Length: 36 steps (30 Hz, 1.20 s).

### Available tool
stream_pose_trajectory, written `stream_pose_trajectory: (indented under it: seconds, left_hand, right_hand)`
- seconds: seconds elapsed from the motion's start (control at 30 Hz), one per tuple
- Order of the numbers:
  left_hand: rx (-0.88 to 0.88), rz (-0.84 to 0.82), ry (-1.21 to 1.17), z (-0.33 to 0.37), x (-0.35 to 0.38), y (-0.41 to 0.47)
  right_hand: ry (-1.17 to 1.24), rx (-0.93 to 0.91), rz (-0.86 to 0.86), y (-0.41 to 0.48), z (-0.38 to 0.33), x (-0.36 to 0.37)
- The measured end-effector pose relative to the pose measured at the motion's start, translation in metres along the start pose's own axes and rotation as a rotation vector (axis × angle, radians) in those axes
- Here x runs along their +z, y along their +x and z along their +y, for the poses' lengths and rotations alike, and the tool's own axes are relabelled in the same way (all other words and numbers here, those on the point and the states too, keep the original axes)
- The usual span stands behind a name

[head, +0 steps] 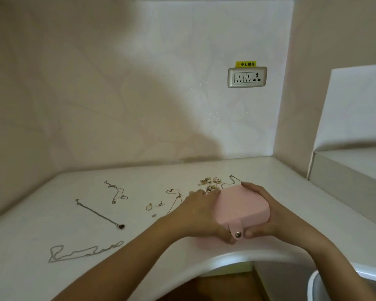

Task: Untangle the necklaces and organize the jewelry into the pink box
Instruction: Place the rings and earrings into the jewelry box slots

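Far left on my white table [20, 272], loose silver chains [85, 253] lie apart, one ending in a dark pendant [121, 226]. My left grip [201, 213] curls round the closed square pink box [241, 207] at the table's front edge, with a heap of small gold rings [211, 184] just behind it. My right grip [267, 210] clasps the other side.

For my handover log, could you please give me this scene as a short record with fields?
Box: pink box, lid down, tab over the front
Left hand: left hand grips the box's left side
Right hand: right hand grips its right side
Necklaces: chain with dark pendant, tangled chain and long chain lie on the counter
Small pieces: pile behind the box
Wall: socket
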<state>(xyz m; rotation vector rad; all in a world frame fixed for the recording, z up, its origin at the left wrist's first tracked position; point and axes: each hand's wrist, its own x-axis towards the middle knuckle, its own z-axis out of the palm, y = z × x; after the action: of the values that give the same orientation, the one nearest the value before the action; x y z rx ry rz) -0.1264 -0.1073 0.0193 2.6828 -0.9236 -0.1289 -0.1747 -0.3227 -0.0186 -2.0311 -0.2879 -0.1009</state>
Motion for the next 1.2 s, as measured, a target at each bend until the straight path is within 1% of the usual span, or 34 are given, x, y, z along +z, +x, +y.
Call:
stream_pose_trajectory:
  seconds: [0.13,0.23,0.33,0.37,0.57,0.63,0.73,0.77,0.83,0.93,1.0,1.1,1.13,1.2]
  left_hand:
    - [0.040,-0.012,0.049,0.006,0.013,-0.009]
    - [0.125,0.026,0.126,0.009,0.019,-0.015]
    - [0.278,0.021,0.306,0.014,0.029,-0.017]
    - [0.297,0.015,0.373,0.016,0.033,-0.016]
    - [0.304,0.046,0.578,0.016,0.044,-0.019]
    - [0.302,0.024,0.614,0.017,0.044,-0.017]
    - [0.272,0.018,0.590,0.019,0.043,-0.018]
    - [0.292,0.043,0.579,0.015,0.042,-0.020]
    - [0.389,0.143,0.544,0.003,0.045,-0.023]
    - [0.630,0.348,0.547,-0.017,0.063,-0.019]
    - [0.727,0.431,0.510,-0.018,0.063,-0.018]
    - [0.684,0.500,0.400,-0.007,0.052,-0.021]
    - [0.633,0.526,0.399,-0.001,0.044,-0.021]
    - [0.479,0.636,0.365,0.013,0.019,-0.019]
  right_hand:
    - [-0.036,-0.010,0.037,-0.014,0.015,0.008]
    - [-0.042,-0.001,0.055,-0.018,0.022,0.013]
    - [-0.068,0.017,0.039,-0.016,0.020,0.016]
    - [-0.092,0.025,0.031,-0.015,0.018,0.016]
    - [-0.168,0.039,0.048,-0.011,0.018,0.016]
    - [-0.174,0.032,0.054,-0.011,0.019,0.017]
    - [-0.177,0.017,0.043,-0.014,0.020,0.017]
    - [-0.178,0.015,0.038,-0.014,0.021,0.017]
    - [-0.185,0.019,0.032,-0.015,0.021,0.017]
    - [-0.211,0.040,0.030,-0.014,0.020,0.017]
    - [-0.224,0.056,0.029,-0.014,0.019,0.017]
    - [-0.169,0.080,0.006,-0.015,0.021,0.017]
    - [-0.116,0.082,-0.001,-0.015,0.022,0.016]
    - [0.029,0.078,0.009,-0.015,0.022,0.014]
